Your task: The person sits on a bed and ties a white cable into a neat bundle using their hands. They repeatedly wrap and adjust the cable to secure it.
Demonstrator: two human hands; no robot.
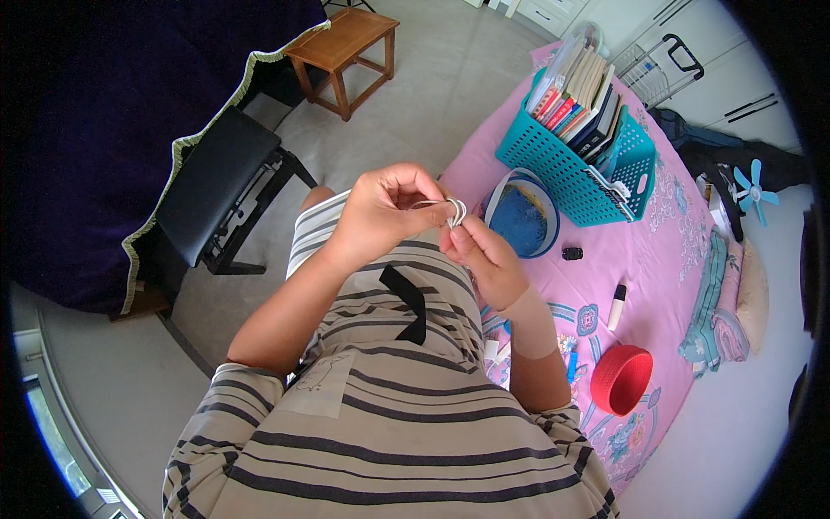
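Note:
A thin white cable (458, 210), looped into a small coil, is held up in front of my body. My left hand (385, 212) pinches one side of it between thumb and fingers. The coil's lower part is gripped by my right hand (486, 259), its fingertips close to those of the left. Across my lap, on the striped clothing, lies a black strap (405, 304). Just right of my right hand stands a round blue and white container (522, 216); its contents are hard to make out.
On the pink bedspread (596, 268) are a teal basket (571, 164) of books, a small black object (572, 253), a white tube with a black end (617, 307) and a red woven basket (621, 381). At left stand a black bench (225, 186) and a wooden stool (346, 41).

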